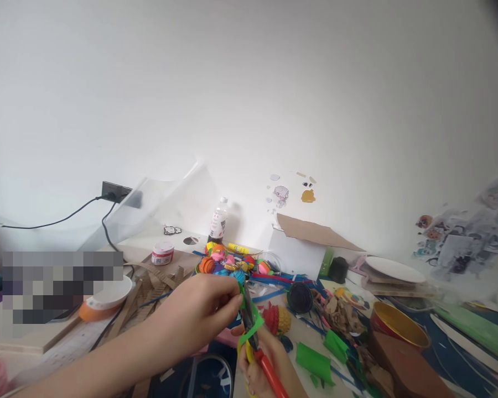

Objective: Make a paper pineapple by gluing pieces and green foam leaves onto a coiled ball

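In the middle foreground my left hand (209,307) has its fingers pinched on a green paper strip (257,319), part of which hides behind the fingers. My right hand (271,359), lower and to the right, is closed around a pair of scissors (269,373) with red and yellow handles. The scissor blades point up and away, and the green strip lies across them. Just beyond the hands sits a pile of colourful paper coils (228,265). Red and yellow corrugated paper cups (277,319) stand right of the blades. Green paper pieces (314,362) lie at the right.
A bottle (218,221) and a yellow glue stick (238,249) are near the wall. Left are a jar (162,254), cardboard strips (126,312) and a tape roll (99,309). At the right, a gold-lined tin (398,326) stands by a brown box (406,367).
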Tool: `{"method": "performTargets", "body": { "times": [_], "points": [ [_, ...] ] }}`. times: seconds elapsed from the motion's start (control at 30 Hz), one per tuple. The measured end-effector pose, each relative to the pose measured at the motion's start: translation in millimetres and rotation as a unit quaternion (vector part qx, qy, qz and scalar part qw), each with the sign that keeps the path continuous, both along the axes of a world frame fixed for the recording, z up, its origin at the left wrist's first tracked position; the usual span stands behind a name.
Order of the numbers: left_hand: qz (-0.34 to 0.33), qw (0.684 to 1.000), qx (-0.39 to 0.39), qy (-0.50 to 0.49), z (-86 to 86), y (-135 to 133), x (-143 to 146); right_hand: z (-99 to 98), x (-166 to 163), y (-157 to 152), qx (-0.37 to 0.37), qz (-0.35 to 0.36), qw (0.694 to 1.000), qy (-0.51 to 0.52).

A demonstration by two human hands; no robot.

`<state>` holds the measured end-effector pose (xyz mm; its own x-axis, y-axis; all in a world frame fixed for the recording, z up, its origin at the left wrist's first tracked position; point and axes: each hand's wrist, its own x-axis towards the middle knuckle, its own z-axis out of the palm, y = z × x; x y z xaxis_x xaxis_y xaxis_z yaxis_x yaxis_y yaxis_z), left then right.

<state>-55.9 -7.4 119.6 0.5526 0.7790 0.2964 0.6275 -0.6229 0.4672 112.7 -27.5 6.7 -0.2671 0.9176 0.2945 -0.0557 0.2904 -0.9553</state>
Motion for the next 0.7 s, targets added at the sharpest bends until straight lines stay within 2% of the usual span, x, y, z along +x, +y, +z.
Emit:
{"method": "performTargets", "body": {
  "times": [0.1, 0.27, 0.43, 0.7],
  "points": [
    [0.001, 1.0, -0.003, 0.006, 0.7, 1, -1, 1.7, -2, 1, -0.026, 0.004, 1.0, 0.005],
    [-0.015, 0.999, 0.026, 0.02, -3.4, 6, -2, -4.0, -4, 1, -0.008, -0.021, 0.999, 0.033],
    [-0.013, 0.999, 0.038, 0.035, -5.7, 7, -2, -10.0, -3, 5, -0.042, 0.005, 0.997, 0.059],
    [-0.022, 1.0, 0.005, 0.007, -5.7, 9, -4, -8.6, 2, 6, 0.002, 0.03, 0.999, 0.021]
  ]
}}
